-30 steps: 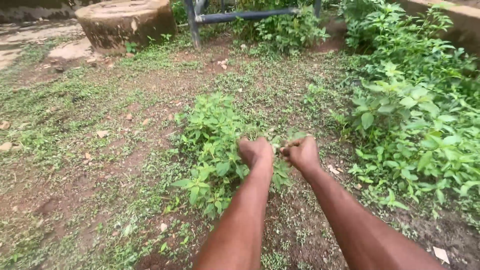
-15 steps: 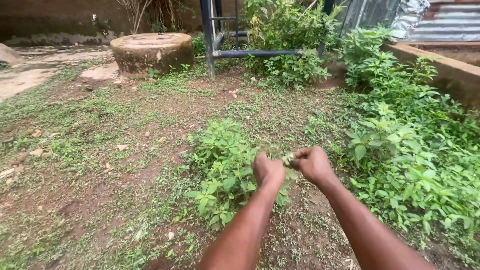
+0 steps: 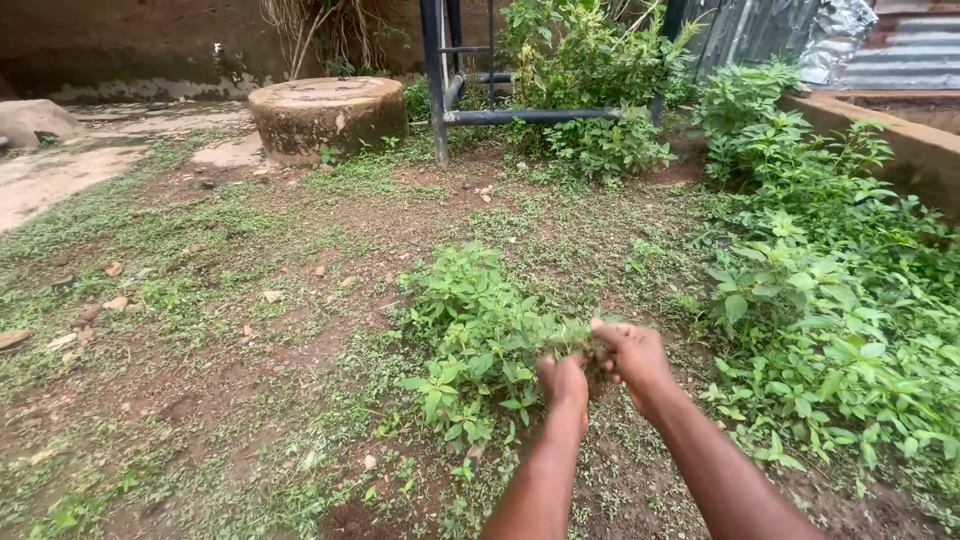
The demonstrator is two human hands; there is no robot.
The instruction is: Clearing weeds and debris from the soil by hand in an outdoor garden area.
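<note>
My left hand (image 3: 563, 385) and my right hand (image 3: 635, 355) are held close together over a low clump of leafy green weeds (image 3: 470, 335). Both fists are closed around a small bunch of pulled weed stems (image 3: 588, 350) with dark roots, held between them just above the clump's right edge. My forearms reach in from the bottom of the view. Bare reddish soil with thin grass lies under and around the clump.
A dense bank of taller weeds (image 3: 840, 300) fills the right side below a concrete ledge (image 3: 905, 140). A round concrete block (image 3: 325, 115) and a dark metal frame (image 3: 500, 100) stand at the back. Small stones (image 3: 110, 300) dot the ground on the left.
Both hands have drawn back toward me and to the right, still closed on the bunch. The view has tilted upward, so more of the background shows.
</note>
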